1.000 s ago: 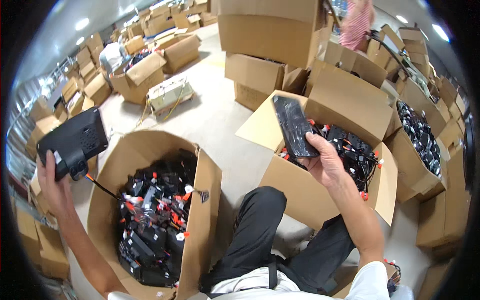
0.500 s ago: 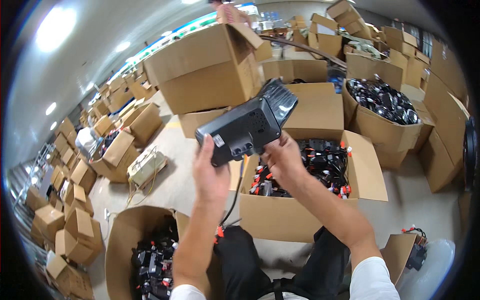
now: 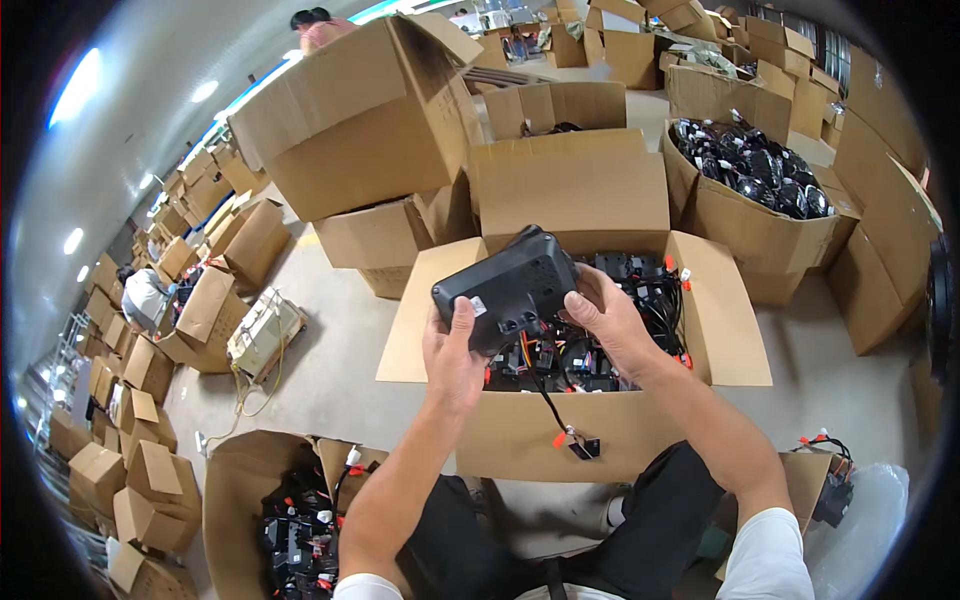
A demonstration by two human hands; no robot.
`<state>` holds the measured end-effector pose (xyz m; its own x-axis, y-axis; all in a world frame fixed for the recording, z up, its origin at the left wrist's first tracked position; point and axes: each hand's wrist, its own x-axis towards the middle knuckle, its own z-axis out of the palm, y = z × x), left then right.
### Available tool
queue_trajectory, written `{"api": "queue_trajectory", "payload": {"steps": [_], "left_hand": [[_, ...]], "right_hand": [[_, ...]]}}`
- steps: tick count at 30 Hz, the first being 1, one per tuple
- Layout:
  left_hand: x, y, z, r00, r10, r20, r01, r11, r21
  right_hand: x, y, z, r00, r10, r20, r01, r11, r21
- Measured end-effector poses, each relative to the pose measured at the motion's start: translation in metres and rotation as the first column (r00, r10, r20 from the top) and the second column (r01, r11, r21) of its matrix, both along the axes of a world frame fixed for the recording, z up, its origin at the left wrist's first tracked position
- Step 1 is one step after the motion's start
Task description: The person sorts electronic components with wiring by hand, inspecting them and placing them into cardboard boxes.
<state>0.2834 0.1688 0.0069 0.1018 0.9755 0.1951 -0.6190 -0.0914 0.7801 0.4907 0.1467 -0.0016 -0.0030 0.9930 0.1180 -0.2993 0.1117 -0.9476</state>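
A black electronic device is pinched at opposite ends by the fingers of the left hand and right hand. It is held above an open cardboard box, its cable hung downward.

The person's left hand and right hand grip a black device at its two ends, thumbs on the face in view. A cable hangs from it, with a red tag and a black block at its lower end. Just beyond stands an open box of dark parts. A bin holds more at lower left; a pale machine sits on the floor farther left.
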Motion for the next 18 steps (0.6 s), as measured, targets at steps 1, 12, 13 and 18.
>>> {"api": "queue_trajectory", "payload": {"steps": [1, 12, 13, 18], "left_hand": [[0.005, 0.006, -0.01, 0.999, -0.053, -0.007, 0.052, 0.997, -0.053], [-0.005, 0.021, -0.051, 0.928, 0.01, -0.373, -0.094, 0.973, -0.21], [-0.007, 0.015, -0.05, 0.945, -0.061, -0.323, 0.003, 0.984, -0.178], [-0.001, -0.019, -0.038, 0.963, -0.268, 0.008, 0.257, 0.913, -0.316]], "right_hand": [[0.001, 0.007, -0.012, 0.999, -0.032, -0.021, 0.033, 0.998, 0.058], [-0.001, 0.011, -0.022, 0.845, -0.424, 0.325, 0.32, 0.889, 0.328], [-0.008, 0.007, -0.022, 0.771, -0.487, 0.41, 0.307, 0.849, 0.431], [-0.03, 0.0, -0.042, 0.28, -0.79, 0.546, -0.44, 0.4, 0.804]]}}
